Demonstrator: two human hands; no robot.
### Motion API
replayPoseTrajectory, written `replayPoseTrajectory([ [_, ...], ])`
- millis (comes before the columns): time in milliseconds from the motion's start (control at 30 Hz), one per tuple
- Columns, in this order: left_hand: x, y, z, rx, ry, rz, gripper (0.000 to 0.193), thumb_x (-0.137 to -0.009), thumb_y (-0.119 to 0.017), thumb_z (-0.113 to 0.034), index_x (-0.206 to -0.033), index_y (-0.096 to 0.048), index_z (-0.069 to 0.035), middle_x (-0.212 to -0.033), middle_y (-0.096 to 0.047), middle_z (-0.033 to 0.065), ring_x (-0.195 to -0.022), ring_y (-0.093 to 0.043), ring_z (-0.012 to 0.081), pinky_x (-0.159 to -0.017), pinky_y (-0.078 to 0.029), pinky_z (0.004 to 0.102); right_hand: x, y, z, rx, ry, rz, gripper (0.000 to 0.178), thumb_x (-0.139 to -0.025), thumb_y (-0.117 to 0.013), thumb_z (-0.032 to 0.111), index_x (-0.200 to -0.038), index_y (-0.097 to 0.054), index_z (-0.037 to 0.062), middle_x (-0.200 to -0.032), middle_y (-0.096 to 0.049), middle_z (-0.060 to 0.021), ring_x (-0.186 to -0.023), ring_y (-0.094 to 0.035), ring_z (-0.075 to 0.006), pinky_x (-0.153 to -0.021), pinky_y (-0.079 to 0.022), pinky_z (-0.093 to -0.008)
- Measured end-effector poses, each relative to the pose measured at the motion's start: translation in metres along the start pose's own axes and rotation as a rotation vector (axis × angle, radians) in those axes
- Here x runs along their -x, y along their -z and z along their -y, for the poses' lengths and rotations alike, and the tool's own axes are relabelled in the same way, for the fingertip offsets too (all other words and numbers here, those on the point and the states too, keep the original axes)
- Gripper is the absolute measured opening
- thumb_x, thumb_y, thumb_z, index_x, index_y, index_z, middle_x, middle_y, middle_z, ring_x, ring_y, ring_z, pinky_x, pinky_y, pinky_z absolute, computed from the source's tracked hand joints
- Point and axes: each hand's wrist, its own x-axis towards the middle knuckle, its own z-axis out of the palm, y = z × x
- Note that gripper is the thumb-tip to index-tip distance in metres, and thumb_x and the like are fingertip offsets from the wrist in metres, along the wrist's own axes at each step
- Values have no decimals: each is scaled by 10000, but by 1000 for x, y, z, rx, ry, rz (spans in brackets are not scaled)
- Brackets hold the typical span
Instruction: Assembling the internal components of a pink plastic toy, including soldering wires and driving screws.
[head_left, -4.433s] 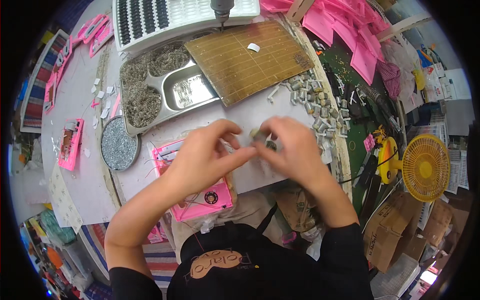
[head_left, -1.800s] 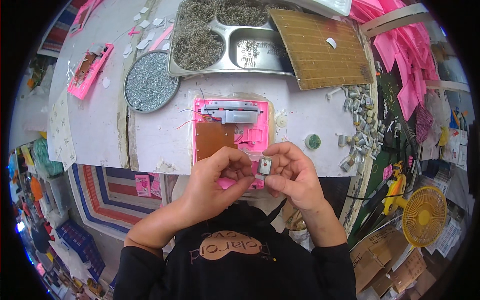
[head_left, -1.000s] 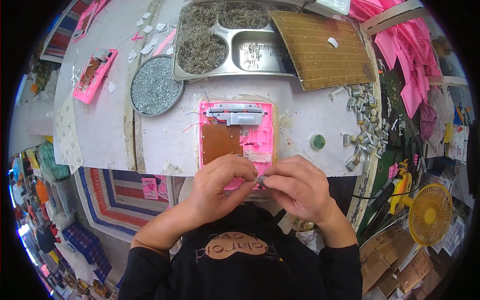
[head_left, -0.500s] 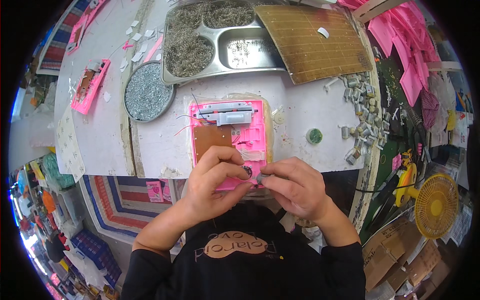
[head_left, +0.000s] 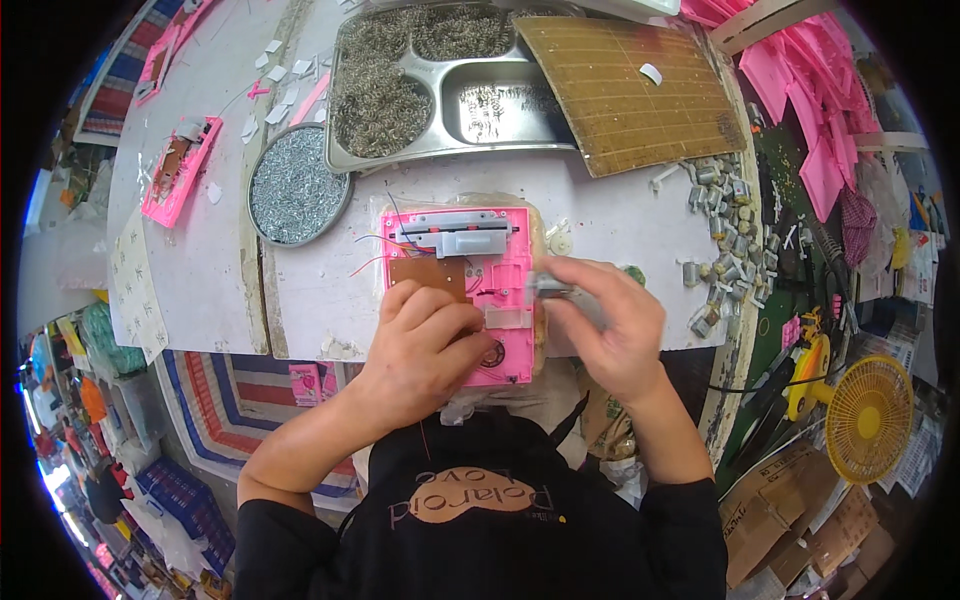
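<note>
A pink plastic casing (head_left: 512, 345) lies open side up on a padded, plastic-wrapped block before me. It holds a brown circuit board (head_left: 428, 271), a grey plastic mechanism (head_left: 470, 243), loose coloured wires and a dark round part (head_left: 493, 354) near its lower edge. My left hand (head_left: 420, 345) is closed over the casing's lower left, its fingertips pinched together beside the board; whatever they hold is hidden. At the casing's right edge my right hand (head_left: 610, 320) pinches a small silvery motor (head_left: 552, 286), partly blurred and covered by the fingers.
Beyond the casing stands a metal compartment tray (head_left: 455, 150) of small springs, with a brown board (head_left: 630, 100) leaning over its right side. A round dish of screws (head_left: 300, 190) sits left. Loose small motors (head_left: 735, 235) lie right, near the table edge. A yellow fan (head_left: 875, 415) stands lower right.
My right hand has moved up and right from the casing's lower edge to its right side. The left hand has shifted slightly left and its fingers have closed, uncovering the dark round part.
</note>
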Motion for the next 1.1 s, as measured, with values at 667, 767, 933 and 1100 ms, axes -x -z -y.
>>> replayPoseTrajectory([
  [667, 16, 10, 27, -88, 358, -231, 220, -844, -770, -70, -1057, -720, -91, -951, -655, 49, -835, -638, 247, -752, -461, 381, -13, -27, -15, 158, -27, 121, 310, -715, -864, 116, -1014, -780, 110, -1332, -595, -87, -1218, -425, -339, -931, -449, -410],
  [767, 18, 13, 20, -99, 393, -179, 185, -853, -764, -79, -1028, -707, -93, -918, -642, 51, -784, -629, 254, -731, -463, 386, -18, -23, -12, 230, -17, 167, 293, -729, -856, 145, -1010, -782, 103, -1347, -589, -95, -1219, -421, -364, -994, -419, -438],
  [933, 18, 19, 10, -143, 470, -93, 137, -864, -758, -106, -967, -669, -92, -866, -613, 59, -686, -600, 262, -670, -477, 378, -24, -16, -6, 340, 1, 243, 306, -736, -862, 160, -1031, -791, 124, -1401, -575, -95, -1282, -411, -370, -1052, -400, -475],
  [1100, 16, 27, 6, -188, 459, 64, 139, -856, -758, -82, -934, -643, -83, -848, -621, 71, -695, -614, 288, -639, -472, 398, -33, -13, 7, 432, 45, 285, 265, -737, -844, 158, -982, -782, 79, -1357, -592, -112, -1240, -436, -410, -1056, -404, -481],
])
